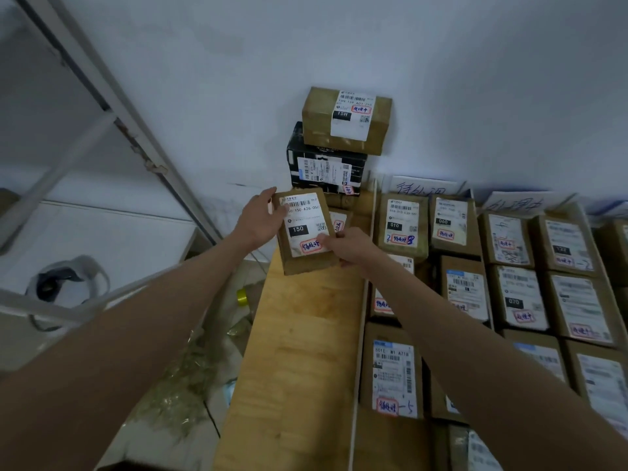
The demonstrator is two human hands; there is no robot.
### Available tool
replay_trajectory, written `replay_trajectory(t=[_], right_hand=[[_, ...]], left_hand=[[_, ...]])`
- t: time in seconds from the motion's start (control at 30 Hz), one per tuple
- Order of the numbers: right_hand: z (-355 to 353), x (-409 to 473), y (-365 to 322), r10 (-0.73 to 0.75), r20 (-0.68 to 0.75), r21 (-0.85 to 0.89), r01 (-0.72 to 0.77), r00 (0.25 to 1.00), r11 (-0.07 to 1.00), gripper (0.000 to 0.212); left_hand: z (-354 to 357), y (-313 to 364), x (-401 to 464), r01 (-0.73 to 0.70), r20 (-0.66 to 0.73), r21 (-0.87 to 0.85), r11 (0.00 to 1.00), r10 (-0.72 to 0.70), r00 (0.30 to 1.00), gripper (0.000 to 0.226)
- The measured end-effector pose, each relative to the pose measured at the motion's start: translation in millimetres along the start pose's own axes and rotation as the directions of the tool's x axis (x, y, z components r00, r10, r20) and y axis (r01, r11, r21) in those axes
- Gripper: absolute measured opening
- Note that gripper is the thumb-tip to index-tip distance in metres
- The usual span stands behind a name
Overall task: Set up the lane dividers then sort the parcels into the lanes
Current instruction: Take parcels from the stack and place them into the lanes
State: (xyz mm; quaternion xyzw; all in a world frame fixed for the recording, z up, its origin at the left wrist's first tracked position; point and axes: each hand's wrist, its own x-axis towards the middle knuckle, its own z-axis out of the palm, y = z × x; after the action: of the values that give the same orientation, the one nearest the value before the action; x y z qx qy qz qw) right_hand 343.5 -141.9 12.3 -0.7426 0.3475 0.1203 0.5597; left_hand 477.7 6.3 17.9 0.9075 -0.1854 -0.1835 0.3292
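Sorting is well advanced; one parcel is in hand.
Left hand (260, 219) and right hand (350, 248) both grip the parcel marked 150 (304, 232) above the bare worktop (299, 351); filled lanes (520, 294) lie right, a stack (336, 144) remains.

Dim bluish light, soft wide-angle blur.

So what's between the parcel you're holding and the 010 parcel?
In the head view, the right hand, a partly hidden parcel behind it, then a thin divider beside the 010 parcel.
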Motion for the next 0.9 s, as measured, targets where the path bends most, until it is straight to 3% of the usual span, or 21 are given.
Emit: replay_trajectory(t=[0.17,0.4,0.9], right_hand=[[-1,-45,3,0.012,-0.081,0.063,-0.007,0.997,0.998,0.043],[3,-128,16,0.012,-0.166,0.061,-0.002,0.986,0.998,0.045],[39,-319,123,0.12,-0.352,0.111,-0.086,0.928,0.99,0.042]], left_hand=[[-13,-8,-58,-0.024,-0.022,0.165,0.986,0.028,0.999,0.057],[-35,-18,-150,-0.156,0.068,0.51,0.846,0.142,0.988,0.056],[1,-54,-315,-0.345,0.214,0.573,0.743,0.271,0.939,0.057]])
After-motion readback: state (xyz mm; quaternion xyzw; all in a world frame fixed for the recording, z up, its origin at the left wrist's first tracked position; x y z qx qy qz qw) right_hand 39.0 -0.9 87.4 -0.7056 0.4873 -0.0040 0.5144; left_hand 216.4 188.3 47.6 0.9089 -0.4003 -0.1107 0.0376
